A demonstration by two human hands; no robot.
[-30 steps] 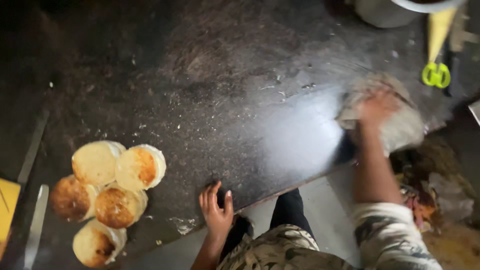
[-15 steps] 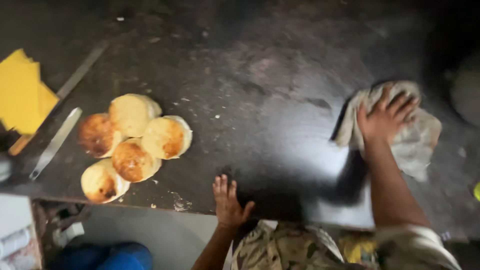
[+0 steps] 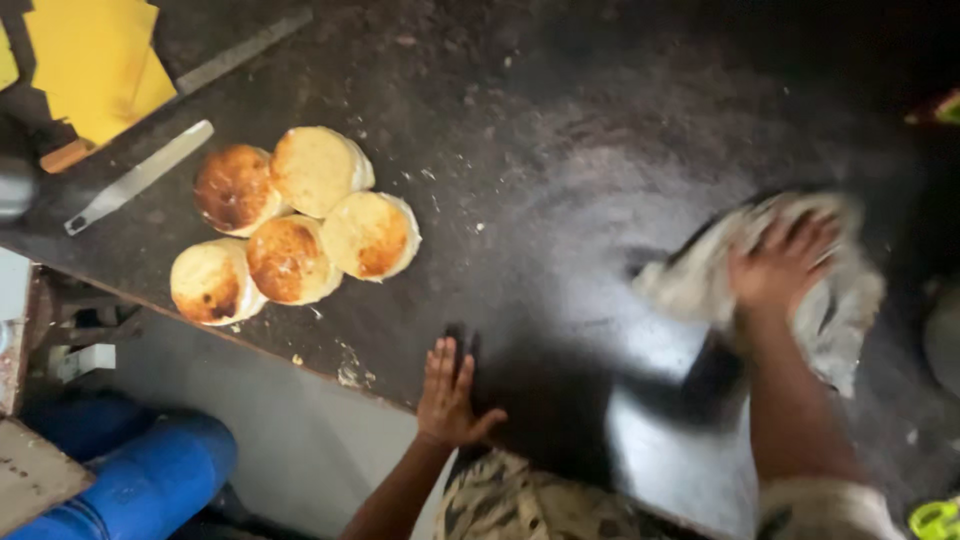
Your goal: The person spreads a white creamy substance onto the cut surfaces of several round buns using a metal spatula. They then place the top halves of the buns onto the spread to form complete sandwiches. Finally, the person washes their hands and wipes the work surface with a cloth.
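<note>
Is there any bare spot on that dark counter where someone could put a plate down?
Yes: the wide stretch of dark counter between the five toasted buns and the grey cloth under the right hand. The far left is crowded: buns, metal scraper, yellow sheets. The left hand rests on the near edge.

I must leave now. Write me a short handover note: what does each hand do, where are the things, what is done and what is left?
Right hand: pressed flat on the grey cloth on the dark counter; blurred.
Left hand: open, resting on the counter's near edge, holding nothing.
Five browned flatbreads are piled at the left, apart from the cloth.
Done: the patch beside the cloth shines.
Left: crumbs near the breads and at the edge.
</note>
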